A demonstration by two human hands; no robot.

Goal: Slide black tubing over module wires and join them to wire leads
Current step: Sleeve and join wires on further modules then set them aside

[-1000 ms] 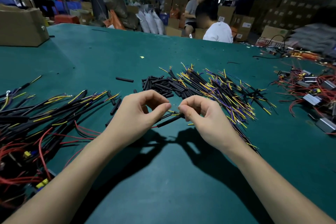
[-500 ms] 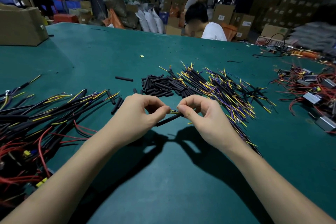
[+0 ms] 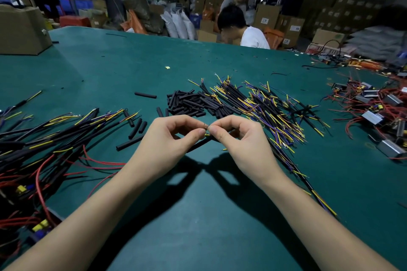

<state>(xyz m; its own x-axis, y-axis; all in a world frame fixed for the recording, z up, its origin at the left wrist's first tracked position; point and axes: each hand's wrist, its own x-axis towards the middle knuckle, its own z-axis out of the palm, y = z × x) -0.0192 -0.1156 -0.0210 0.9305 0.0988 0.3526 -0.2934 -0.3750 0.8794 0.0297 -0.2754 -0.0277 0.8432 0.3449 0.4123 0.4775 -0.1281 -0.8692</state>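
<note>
At frame centre, my left hand (image 3: 167, 141) and right hand (image 3: 240, 138) pinch thin bare wire ends (image 3: 206, 126) together above a black tubing piece (image 3: 199, 143); brown cardboard box (image 3: 22, 31) upper left, contents hidden.

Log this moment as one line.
left hand: pinching wire end | right hand: pinching wire end | black tubing: hanging below fingers | table
</note>
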